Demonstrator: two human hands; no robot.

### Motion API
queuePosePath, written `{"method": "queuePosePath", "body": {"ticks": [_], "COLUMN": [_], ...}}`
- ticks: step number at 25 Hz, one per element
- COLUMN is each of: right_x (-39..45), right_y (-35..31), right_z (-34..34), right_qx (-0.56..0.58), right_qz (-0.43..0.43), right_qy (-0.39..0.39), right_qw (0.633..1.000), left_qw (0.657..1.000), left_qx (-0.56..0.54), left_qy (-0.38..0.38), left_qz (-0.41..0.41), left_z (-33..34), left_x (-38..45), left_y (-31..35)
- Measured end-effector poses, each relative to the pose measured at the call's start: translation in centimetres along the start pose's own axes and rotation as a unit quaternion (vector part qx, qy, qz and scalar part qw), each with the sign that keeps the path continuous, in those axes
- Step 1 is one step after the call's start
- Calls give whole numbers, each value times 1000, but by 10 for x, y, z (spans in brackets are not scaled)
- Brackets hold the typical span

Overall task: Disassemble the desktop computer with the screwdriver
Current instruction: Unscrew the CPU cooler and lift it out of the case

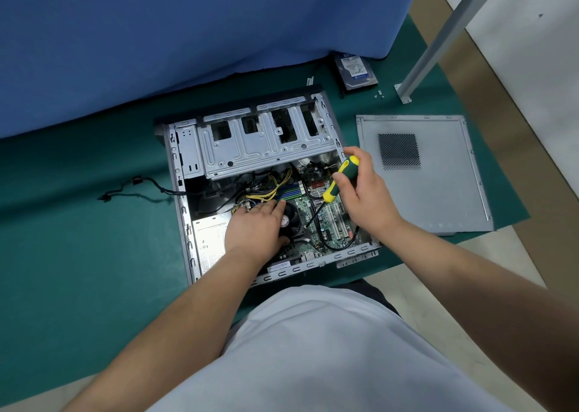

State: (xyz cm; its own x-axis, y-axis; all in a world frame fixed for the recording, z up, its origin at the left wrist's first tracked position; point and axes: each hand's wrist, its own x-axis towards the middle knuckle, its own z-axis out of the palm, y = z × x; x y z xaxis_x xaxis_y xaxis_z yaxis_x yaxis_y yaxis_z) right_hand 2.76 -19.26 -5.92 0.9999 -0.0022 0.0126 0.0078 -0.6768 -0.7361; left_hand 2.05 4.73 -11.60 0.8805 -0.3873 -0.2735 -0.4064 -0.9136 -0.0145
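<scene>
Near the mat's middle lies the open desktop computer (266, 189), stiff steel outside but fragile inside, where the left hand (255, 228) rests flat-fingered on the CPU fan (291, 219) while the right hand (365, 192) grips the screwdriver (340, 178), its tip probably on a cooler screw.

Hard drive (356, 71) at the mat's far edge: blue-and-white label, print too small to read. Power supply (209, 245) sticker inside the computer case (175, 173): fine print, illegible. White barcode sticker (279, 266) on the case's near rail: unreadable
</scene>
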Motion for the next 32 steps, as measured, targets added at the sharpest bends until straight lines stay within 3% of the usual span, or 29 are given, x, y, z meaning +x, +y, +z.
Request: {"method": "queuePosePath", "body": {"ticks": [12, 16, 20, 22, 25, 27, 31, 32], "right_x": [-7, -7, -1, -2, -10, -12, -7, -6], "right_y": [-14, -37, -66, -72, -79, -84, -82, -82], "right_z": [-7, -17, -26, -26, -18, -13, -31, -35], "right_qx": [-59, -120, -210, -256, -395, -439, -375, -363], "right_qz": [-84, -192, -225, -236, -175, -160, -306, -308], "right_qy": [-68, -178, -253, -222, -79, -51, -209, -237], "right_qw": [992, 958, 917, 911, 899, 883, 849, 847], "left_qw": [1000, 1000, 1000, 1000, 1000, 1000, 1000, 1000], "left_qx": [-5, 0, 1, 1, 3, 7, 7, 8], "left_qy": [1, 4, 5, 5, 3, -1, -5, -5], "left_qz": [2, 3, 6, 6, 8, 10, 10, 9], "left_z": [1, -2, -4, -5, -6, -6, -7, -7], "left_x": [0, 0, 0, -1, -1, -1, 1, 0], "left_y": [-1, 0, 1, 1, 1, 1, 1, 1]}}
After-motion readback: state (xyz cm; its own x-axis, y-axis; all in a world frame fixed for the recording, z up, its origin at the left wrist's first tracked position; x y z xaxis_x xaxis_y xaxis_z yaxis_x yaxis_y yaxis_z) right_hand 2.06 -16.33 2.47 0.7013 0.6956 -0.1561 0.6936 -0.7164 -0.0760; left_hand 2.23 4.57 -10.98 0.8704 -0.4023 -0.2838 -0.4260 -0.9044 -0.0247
